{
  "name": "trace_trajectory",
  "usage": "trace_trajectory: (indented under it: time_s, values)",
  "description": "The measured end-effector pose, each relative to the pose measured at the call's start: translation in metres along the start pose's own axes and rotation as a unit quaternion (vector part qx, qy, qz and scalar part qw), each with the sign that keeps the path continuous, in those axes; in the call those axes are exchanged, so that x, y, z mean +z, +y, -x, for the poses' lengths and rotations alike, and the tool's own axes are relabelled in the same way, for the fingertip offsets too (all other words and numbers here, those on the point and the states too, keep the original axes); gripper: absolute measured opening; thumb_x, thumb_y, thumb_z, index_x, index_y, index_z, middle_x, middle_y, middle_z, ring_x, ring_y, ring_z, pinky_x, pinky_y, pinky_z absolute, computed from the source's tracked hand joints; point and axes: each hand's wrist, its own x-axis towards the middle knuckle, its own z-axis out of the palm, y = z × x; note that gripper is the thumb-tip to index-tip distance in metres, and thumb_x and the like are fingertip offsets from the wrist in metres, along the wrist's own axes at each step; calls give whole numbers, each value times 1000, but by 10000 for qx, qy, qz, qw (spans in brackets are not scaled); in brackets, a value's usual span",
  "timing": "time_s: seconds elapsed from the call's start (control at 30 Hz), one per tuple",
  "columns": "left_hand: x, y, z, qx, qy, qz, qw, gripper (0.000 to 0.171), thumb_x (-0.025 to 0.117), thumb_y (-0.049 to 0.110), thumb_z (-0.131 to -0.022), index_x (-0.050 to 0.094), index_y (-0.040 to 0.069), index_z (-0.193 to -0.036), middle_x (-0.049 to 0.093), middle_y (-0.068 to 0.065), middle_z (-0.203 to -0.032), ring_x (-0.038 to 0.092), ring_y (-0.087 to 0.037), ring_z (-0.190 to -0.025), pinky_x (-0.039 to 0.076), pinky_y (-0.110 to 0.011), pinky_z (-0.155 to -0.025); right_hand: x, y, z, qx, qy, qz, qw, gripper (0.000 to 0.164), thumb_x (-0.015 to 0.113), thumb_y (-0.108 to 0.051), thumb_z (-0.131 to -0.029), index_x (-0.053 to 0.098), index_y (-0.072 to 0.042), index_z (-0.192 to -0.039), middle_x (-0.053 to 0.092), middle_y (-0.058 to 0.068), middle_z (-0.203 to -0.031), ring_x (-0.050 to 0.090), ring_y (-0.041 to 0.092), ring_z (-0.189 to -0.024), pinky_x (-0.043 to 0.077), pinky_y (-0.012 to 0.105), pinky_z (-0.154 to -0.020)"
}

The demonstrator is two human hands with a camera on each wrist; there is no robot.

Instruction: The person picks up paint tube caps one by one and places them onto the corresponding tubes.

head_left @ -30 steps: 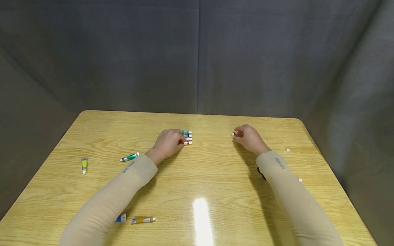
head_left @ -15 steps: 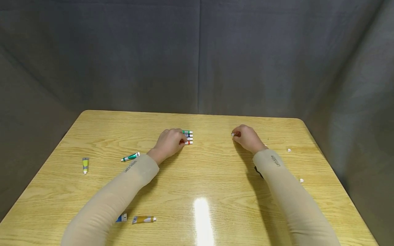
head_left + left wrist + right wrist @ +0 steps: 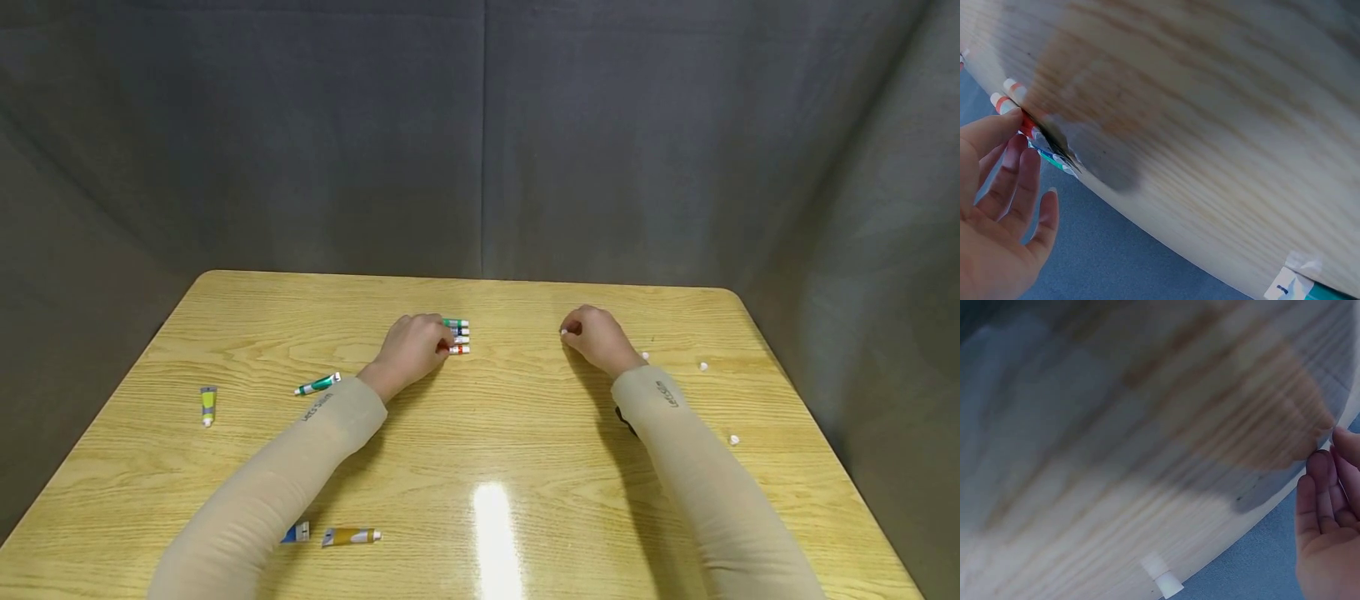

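Observation:
My left hand [image 3: 414, 346] is over a stacked row of small paint tubes at the table's far middle. Its thumb and fingers pinch the nearest one, a red-banded paint tube [image 3: 1004, 105], whose white cap sticks out past the thumb. Beyond it lie a white-labelled tube, a blue tube [image 3: 460, 332] and a green tube [image 3: 455, 322], partly hidden by the hand. Across to the right, my right hand [image 3: 598, 337] pinches a small white piece [image 3: 564, 332] between thumb and forefinger, low over the table. In the right wrist view the fingers mostly hide that piece.
More small white pieces lie to the right, one [image 3: 646, 356] by the right wrist, others [image 3: 703, 367] farther off. A teal tube [image 3: 317, 384], a yellow-green tube [image 3: 207, 406], an ochre tube [image 3: 351, 537] and a half-covered blue tube [image 3: 297, 532] are at left.
My right thumb and forefinger have drawn together round the small white piece, and the hand has shifted slightly left. A white piece by that wrist has come into view. The left hand has hardly moved.

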Motion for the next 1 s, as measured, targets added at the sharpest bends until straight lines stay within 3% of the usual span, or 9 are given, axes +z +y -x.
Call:
trace_trajectory:
  time_s: [0.23, 0.47, 0.63, 1.0]
  values:
    - [-7, -2, 3, 63, -33, -119, 9999, 8, 80, 14, -90, 82, 15, -98, 76, -2, -98, 71, -18, -87, 53, -37, -77, -5, -3, 7, 70, -25, -282, 9996, 15, 66, -13, -101, 73, -3, -110, 67, 16, -113, 63, 28, -99, 53, 42, -87]
    - [-23, -4, 10, 69, -19, -221, 9997, 15, 83, 16, -88, 82, 13, -103, 77, -3, -101, 74, -20, -93, 57, -42, -85, -16, -5, 13, 51, 9, -564, 9984, 20, 62, -16, -102, 71, -3, -116, 67, 16, -116, 63, 29, -102, 53, 43, -88]
    - [-33, -9, 17, 122, 22, -223, 9997, 17, 84, 14, -86, 82, 12, -103, 78, -4, -101, 74, -20, -91, 58, -43, -83, -23, -4, 16, 168, -7, -667, 9976, 21, 62, -17, -102, 70, -3, -117, 68, 14, -115, 63, 28, -100, 53, 42, -87]
    - [-53, -23, 45, 100, -91, -39, 9999, 23, 86, 10, -83, 81, 10, -105, 76, -6, -100, 71, -22, -85, 58, -45, -81, -32, 1, 26, 17, 110, -639, 9979, 21, 62, -13, -101, 71, -2, -117, 72, 14, -107, 65, 26, -95, 54, 38, -81]
